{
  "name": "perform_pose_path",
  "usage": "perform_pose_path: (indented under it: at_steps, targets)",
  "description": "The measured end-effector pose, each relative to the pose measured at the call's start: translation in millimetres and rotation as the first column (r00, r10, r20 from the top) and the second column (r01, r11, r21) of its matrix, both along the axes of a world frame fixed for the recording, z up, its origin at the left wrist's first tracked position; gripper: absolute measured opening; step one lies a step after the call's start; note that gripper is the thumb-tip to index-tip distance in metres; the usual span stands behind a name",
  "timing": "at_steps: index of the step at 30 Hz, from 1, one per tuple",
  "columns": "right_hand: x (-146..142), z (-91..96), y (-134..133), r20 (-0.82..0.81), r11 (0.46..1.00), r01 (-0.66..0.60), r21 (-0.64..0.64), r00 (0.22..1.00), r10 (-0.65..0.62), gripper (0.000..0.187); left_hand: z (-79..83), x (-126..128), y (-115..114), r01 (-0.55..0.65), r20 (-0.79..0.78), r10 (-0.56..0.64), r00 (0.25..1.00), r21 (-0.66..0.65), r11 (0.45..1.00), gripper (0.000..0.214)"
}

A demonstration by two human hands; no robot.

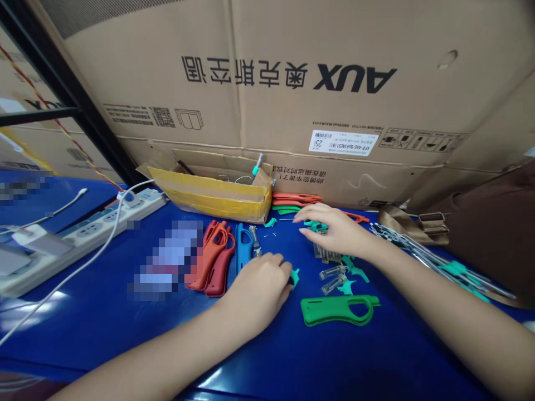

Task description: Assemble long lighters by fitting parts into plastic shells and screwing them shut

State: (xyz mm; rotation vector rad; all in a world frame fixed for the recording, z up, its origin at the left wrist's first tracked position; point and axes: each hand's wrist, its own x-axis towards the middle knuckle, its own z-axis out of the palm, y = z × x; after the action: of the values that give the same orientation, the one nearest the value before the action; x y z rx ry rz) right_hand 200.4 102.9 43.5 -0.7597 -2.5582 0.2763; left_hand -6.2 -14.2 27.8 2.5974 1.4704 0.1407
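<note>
My left hand point(261, 289) is low over the blue table with its fingers curled closed. A small teal plastic trigger piece point(295, 276) pokes out at its fingertips. My right hand point(334, 227) hovers over more teal pieces point(316, 225), fingers apart and nothing visible gripped. Below its palm lie several clear lighter tanks point(328, 254), with two others point(333, 278) nearer me beside teal pieces point(355, 268). In front, a green lighter shell point(340, 309) lies flat. Left of my left hand are a blue shell point(244, 245) and several red-orange shells point(215, 253).
A yellow-taped cardboard box point(217, 192) holding loose parts stands at the back. Orange shells point(296, 199) are stacked beside it. Metal rods point(434, 262) lie right, a white power strip point(83, 234) left. A large carton point(267, 111) walls off the back.
</note>
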Motion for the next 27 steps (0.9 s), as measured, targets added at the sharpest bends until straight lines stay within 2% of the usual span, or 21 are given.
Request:
perform_pose_path:
  at_steps: [2,5,9,13,16,20,27]
  targets:
    - [-19,-7.6,9,0.131,0.994,0.0,0.113,0.991,-0.015,0.028,-4.0,4,-2,0.04,0.017,-0.041,0.999,0.002,0.999,0.011]
    - [-43,-22.1,20,0.214,0.99,-0.035,0.14,0.977,0.005,0.029,-5.5,5,-2,0.047,0.021,-0.047,0.999,0.036,0.998,0.018]
    - [-56,-32.2,29,0.274,0.988,-0.044,0.147,0.962,0.002,0.023,-4.9,2,0,-0.087,-0.006,0.089,0.996,0.174,0.981,0.027]
    - [-51,-32.9,31,0.27,0.993,0.013,0.115,0.962,-0.044,0.013,-10.4,3,-4,-0.213,-0.098,0.239,0.966,0.225,0.951,0.046]
    - [-43,-30.6,30,0.247,0.997,0.064,0.044,0.966,-0.073,0.011,-14.1,5,-7,-0.229,-0.189,0.26,0.947,0.174,0.958,0.053]
    - [-32,-20.6,25,0.234,0.993,0.107,-0.046,0.968,-0.094,0.012,-14.4,3,-4,-0.278,-0.229,0.309,0.923,0.159,0.947,0.057]
    - [-8,-1.2,27,0.326,0.974,0.067,-0.215,0.945,0.007,0.007,-20.5,-1,3,-0.29,-0.215,0.322,0.922,0.169,0.942,0.058]
